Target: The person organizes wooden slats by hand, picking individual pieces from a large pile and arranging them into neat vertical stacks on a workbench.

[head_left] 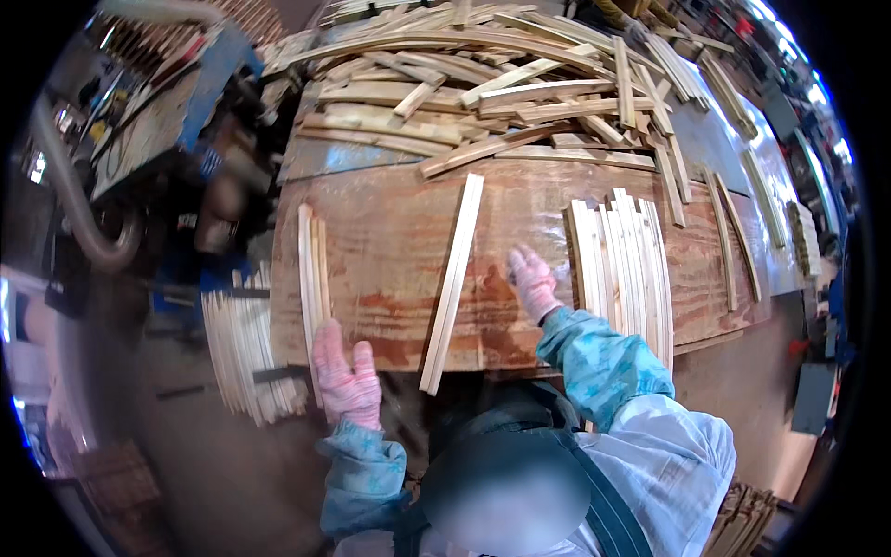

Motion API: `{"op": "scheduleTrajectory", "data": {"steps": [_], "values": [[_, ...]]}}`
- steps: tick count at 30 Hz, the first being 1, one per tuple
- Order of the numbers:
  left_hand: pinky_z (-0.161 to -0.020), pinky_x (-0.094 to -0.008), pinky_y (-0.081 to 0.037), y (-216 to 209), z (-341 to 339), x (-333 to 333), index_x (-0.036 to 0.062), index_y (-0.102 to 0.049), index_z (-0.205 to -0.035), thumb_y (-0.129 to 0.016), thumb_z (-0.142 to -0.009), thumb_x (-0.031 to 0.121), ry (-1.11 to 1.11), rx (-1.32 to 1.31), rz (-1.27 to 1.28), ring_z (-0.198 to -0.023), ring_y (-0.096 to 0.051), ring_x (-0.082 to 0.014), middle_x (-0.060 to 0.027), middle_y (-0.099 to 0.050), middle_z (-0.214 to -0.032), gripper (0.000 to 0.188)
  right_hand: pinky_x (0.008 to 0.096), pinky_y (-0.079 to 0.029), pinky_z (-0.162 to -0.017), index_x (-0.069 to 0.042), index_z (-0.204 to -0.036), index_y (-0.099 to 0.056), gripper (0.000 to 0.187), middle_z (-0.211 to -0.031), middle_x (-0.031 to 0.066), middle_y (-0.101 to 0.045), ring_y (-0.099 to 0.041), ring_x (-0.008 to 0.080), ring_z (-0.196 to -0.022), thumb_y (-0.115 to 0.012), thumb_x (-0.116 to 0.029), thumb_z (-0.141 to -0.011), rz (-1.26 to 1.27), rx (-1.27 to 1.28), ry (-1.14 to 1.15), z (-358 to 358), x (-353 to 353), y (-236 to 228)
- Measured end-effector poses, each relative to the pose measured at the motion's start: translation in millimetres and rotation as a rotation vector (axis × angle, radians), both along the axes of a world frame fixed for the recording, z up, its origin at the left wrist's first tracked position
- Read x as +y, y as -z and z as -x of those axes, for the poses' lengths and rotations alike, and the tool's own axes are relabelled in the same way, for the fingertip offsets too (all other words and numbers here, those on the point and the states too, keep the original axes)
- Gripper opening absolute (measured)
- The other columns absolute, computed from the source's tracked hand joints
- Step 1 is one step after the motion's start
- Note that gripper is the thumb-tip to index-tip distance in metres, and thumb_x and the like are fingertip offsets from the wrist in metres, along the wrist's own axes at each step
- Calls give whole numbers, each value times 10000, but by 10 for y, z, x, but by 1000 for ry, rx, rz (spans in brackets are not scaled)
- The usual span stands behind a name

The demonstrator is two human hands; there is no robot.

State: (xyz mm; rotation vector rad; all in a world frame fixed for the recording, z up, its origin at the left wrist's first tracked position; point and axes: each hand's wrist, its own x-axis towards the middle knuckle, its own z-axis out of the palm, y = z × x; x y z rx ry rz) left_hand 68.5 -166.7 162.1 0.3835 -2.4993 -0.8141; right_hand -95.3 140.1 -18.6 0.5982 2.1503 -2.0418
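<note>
Strips (314, 269) nr L hand (349, 385), slats (620, 269) nr R hand (533, 282); both empty, unclenched.

Tabletop (390, 232): wood strip heap (520, 113) at back; lone strip (452, 283) centre; narrow row (314, 269) left, wide row (626, 269) right.

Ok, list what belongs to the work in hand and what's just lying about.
In the work, by the look of it:
- middle strip, between the hands
- left strips, by the left hand
- right strips, beside the right hand
- table under them
- wood pile, probably

Apparently just about:
- hose, far left
- grey box, far right
</note>
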Motion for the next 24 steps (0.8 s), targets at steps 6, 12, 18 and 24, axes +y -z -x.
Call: {"op": "scheduleTrajectory", "data": {"steps": [6,12,18,24], "values": [[-1064,-373,-419,256,1361,529,34,-588,-1302,-689,-829,71,323,-39,-88,-1214,-542,-307,-154,-574,-1303,486,271,-491,-635,-87,-1248,-591,419,-862,23,-614,-566,132,-690,-629,-358,-931,311,105,165,1638,645,-366],[-1013,-367,-462,147,3433,1257,65,-599,-1301,-713,-800,96,622,16,53,-1177,-566,-308,-131,-614,-1244,515,330,-534,-710,-37,-1062,-581,390,-987,69,-614,-593,177,-852,-628,-402,-933,666,97,429,3293,939,-276],[-1063,-417,-394,77,5169,2215,133,-528,-1342,-644,-851,393,606,-317,640,-1251,-477,-301,-84,-558,-1334,567,277,-504,-853,11,-1303,-498,383,-1134,70,-635,-601,174,-1006,-567,-191,-985,1046,335,296,2809,831,-259],[-920,-478,-488,620,5760,2564,269,-420,-1423,-500,-949,354,578,-586,613,-1110,-605,-359,-138,-586,-1260,488,377,-514,-893,-100,-1252,-565,307,-941,59,-657,-639,237,-893,-491,-255,-997,1672,11,237,1035,851,-1027]]}}
